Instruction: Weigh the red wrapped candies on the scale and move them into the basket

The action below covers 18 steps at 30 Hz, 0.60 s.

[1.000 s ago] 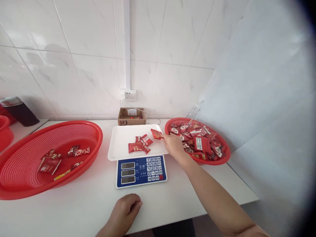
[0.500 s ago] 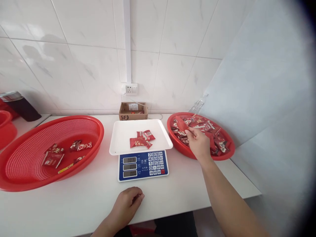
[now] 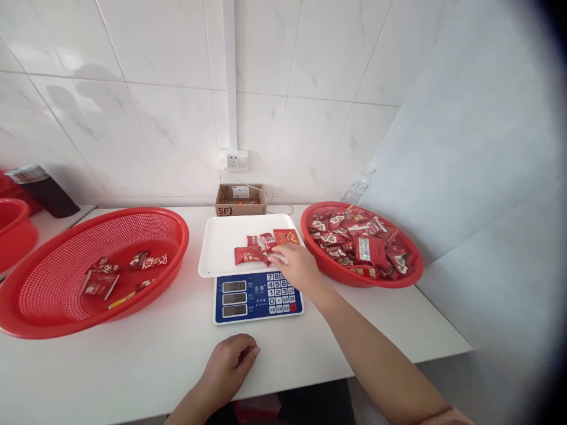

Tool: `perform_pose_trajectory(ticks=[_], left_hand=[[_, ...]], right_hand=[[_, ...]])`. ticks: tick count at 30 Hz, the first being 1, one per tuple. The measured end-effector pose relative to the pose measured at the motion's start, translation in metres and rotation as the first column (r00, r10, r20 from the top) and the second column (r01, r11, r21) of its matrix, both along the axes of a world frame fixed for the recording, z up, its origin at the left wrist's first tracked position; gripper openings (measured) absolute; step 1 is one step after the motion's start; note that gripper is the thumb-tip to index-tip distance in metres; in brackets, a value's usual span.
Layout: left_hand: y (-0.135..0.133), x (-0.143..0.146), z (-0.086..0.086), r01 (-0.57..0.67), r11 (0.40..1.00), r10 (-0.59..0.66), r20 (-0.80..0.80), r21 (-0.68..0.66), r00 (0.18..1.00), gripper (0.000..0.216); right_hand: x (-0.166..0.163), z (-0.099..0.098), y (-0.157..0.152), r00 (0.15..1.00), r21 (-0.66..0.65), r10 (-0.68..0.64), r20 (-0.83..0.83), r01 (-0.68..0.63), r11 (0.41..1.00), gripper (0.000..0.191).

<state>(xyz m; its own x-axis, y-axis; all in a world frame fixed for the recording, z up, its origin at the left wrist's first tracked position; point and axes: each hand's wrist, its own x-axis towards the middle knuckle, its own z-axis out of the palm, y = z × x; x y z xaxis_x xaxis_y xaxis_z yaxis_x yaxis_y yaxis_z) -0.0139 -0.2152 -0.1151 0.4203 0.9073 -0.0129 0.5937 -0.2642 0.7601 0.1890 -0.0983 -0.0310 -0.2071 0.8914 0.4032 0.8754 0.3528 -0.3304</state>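
Note:
On the white tray [image 3: 221,242] of a digital scale [image 3: 259,298] lies a small group of red snack packets [image 3: 248,255]. A larger red packet [image 3: 286,236] rests at the tray's right side, just beyond my right hand [image 3: 299,268]. That hand reaches over the tray's front right edge with its fingers stretched out, fingertips at the small packets and partly covering one. I see no packet gripped in it. My left hand [image 3: 230,363] rests on the table in front of the scale, fingers curled in, with nothing showing in them.
A red basket [image 3: 416,274] heaped with red snack packets stands right of the scale. The red basket [image 3: 177,260] at left has several packets in it. Behind the scale sits a cardboard box [image 3: 241,209]; a dark flask [image 3: 51,195] leans at far left.
My right hand has moved left from the right basket to the tray. The red packet it held now lies on the tray. My left hand has stayed in place.

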Motion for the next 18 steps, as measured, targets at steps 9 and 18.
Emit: perform_pose_trajectory(ticks=[9,18], left_hand=[[-0.001,0.0,0.001,0.002,1.0,-0.002,0.006,-0.012,1.0,0.027],[0.001,0.0,0.001,0.013,1.0,-0.013,0.007,-0.005,1.0,0.027]], right_hand=[[-0.01,0.003,-0.003,0.999,-0.12,-0.043,0.005,0.044,0.992,0.016],[0.08,0.019,-0.007,0.923,0.304,-0.325,-0.207,0.377,0.875,0.026]])
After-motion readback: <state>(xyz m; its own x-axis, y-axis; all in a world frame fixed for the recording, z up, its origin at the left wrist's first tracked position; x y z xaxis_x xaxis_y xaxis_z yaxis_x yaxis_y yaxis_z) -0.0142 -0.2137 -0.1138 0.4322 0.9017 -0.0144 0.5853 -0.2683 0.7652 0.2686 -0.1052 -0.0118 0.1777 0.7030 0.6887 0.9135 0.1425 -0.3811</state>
